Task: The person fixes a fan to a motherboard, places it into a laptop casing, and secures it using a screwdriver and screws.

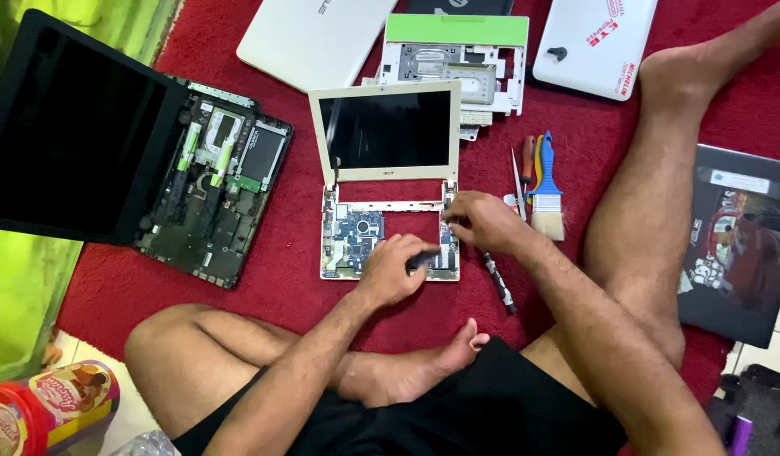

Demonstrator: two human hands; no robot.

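Red carpet (271,279) covers the floor where the person sits cross-legged among opened machines. At the far left lies a large black laptop (128,152), its screen tilted back and its base stripped to the boards. In the middle stands a small white laptop (388,177), lid upright, keyboard cover gone, blue circuit board bare. The left hand (394,268) rests on the lower right part of that base, fingers curled around a small dark object, possibly a component or tool tip; the view is too blurred to tell. The right hand (483,221) sits at the base's right edge near the hinge, fingertips pinched together on something tiny. Just right of it lie a dark screwdriver (498,283), a blue-handled brush (546,190), then a dark laptop cover (736,241).
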